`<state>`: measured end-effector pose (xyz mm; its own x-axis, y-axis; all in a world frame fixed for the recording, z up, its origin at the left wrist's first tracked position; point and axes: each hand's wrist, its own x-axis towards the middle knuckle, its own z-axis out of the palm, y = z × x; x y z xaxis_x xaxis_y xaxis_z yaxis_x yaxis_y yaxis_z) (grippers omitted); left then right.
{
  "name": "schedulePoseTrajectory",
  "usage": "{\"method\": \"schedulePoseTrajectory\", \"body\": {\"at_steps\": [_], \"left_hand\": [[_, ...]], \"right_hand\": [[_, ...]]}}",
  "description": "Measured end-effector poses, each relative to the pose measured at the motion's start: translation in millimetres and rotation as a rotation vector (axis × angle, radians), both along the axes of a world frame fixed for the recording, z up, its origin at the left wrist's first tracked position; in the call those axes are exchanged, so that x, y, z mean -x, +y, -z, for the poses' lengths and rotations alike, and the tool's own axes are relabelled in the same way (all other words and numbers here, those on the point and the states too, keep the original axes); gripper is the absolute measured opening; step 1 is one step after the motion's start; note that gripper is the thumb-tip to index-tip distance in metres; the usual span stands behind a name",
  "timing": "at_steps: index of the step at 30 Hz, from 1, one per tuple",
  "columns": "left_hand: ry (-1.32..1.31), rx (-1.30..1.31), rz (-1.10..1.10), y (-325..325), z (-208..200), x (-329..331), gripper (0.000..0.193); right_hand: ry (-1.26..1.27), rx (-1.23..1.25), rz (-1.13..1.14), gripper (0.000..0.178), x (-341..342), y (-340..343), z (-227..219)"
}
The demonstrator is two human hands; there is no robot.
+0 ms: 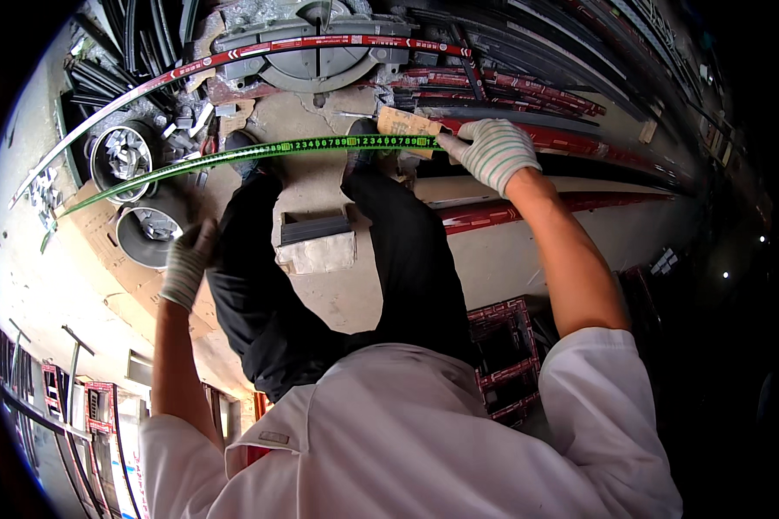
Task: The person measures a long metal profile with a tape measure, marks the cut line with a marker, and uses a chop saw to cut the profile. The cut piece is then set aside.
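Note:
My right hand (498, 156), in a pale striped glove, is closed around the right end of a green tape measure (320, 142). The extended blade arches left in front of my shoes, its far-left tip bending down; a case, if there is one, is hidden. My left hand (189, 262), also gloved, is beside my left knee, next to a round metal bucket (153, 212). Its fingers are dark and unclear, and nothing shows in them. A long red-and-white strip (277, 45) runs beyond the blade, over a grey round-based machine (320, 65).
Another bucket (98, 177) with metal pieces stands at the left, by a cardboard sheet (117, 259). Red and dark profiles (571, 143) lie at the right. An open box (316, 253) sits between my legs. Stacked red-marked frames (502, 355) are near my right side.

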<state>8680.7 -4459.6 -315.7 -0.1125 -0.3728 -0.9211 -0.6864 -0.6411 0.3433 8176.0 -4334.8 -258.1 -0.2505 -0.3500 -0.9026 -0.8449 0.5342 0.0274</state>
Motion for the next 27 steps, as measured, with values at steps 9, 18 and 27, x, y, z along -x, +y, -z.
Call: {"method": "schedulePoseTrajectory", "body": {"at_steps": [9, 18, 27], "left_hand": [[-0.081, -0.284, -0.574, -118, 198, -43, 0.084], [0.132, -0.063, -1.022, -154, 342, -128, 0.066], [0.349, 0.180, -1.000, -175, 391, -213, 0.036]], "right_hand": [[-0.007, 0.108, 0.063, 0.053, 0, 3, 128], [-0.019, 0.213, 0.067, 0.064, -30, 0, 250], [-0.092, 0.348, 0.052, 0.058, -48, -7, 323]]}}
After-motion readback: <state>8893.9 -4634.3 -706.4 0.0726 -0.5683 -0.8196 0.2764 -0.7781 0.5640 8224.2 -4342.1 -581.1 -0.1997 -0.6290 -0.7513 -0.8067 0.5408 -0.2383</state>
